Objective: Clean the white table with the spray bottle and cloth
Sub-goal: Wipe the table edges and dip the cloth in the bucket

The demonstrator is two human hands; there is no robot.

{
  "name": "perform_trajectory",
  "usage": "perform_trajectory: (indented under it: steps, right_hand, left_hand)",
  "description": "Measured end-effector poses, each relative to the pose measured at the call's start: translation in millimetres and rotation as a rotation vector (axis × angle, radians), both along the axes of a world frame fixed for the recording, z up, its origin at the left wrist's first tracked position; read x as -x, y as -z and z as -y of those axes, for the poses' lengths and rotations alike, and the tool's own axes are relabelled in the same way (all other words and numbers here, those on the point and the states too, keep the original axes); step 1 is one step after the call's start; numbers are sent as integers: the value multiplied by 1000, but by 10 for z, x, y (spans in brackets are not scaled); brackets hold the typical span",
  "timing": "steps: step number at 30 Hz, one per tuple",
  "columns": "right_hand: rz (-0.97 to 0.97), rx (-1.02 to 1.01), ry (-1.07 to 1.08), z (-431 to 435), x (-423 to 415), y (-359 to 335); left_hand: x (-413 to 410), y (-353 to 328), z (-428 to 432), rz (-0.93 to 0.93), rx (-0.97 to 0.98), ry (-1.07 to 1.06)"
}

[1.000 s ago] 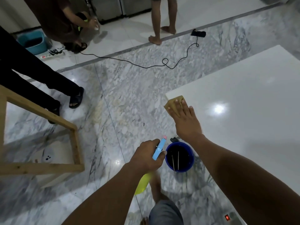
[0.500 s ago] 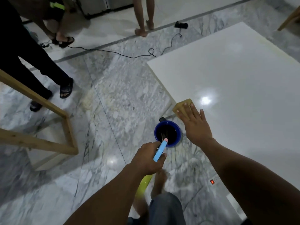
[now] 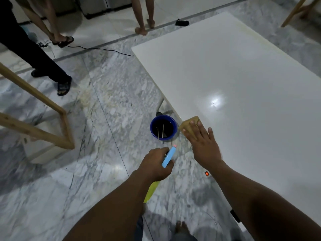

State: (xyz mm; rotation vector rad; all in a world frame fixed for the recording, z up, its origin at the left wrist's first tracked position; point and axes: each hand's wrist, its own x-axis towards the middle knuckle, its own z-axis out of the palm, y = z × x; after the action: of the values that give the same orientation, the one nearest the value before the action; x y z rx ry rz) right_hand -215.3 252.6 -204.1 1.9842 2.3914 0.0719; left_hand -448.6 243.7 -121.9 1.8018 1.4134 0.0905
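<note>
Cloth (image 3: pixel 188 126) has been drawn back from the table (image 3: pixel 243 75) corner under the flat-open right hand (image 3: pixel 203 146); spray bottle (image 3: pixel 168 156) is still gripped by left hand (image 3: pixel 154 165).

Dim indoor scene, underexposed overall. An overhead light leaves a bright glare patch on the glossy bench (image 3: pixel 243 75) and a fainter one on the marble floor (image 3: pixel 104 110). Soft shadows lie on the floor beneath the forearms (image 3: pixel 269 206), which are slightly blurred. Wide-angle distortion bends the wooden frame (image 3: pixel 34 100) at the left edge.
</note>
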Motion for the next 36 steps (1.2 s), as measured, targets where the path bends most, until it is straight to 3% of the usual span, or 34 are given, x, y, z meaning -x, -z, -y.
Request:
perform_trajectory:
  steps: [11,24,36]
  right_hand:
    - [-31,17,-11,1862,-792,-51]
    - [14,13,37,3697,-1426,-36]
    - [70,22,58,5682,-2161,-86]
  left_hand:
    - [-1068,-164,1774,85,-15,-52]
    - [-1268,-102,3485,7,-121,36]
    - [-1638,-108,5321,43,-7,82]
